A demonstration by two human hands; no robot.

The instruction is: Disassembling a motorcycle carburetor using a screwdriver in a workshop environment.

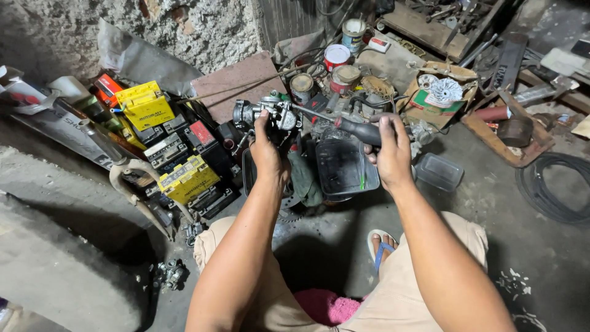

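Carburetor (pixel 270 114), metal, held up over floor clutter, clamped in my L hand (pixel 265 150) w/ R hand (pixel 388 150) closed on screwdriver (pixel 344 126), tip at carb body: I judge tip could slip if handle angle wanders.

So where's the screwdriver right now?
The screwdriver is in the right hand, centre of the head view, its tip against the metal carburettor held by the left hand.

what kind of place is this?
Likely a small motorcycle or engine repair shop, work done on the floor. Clues: the carburettor in the left hand, a screwdriver in the right hand, stacked batteries, and tins.
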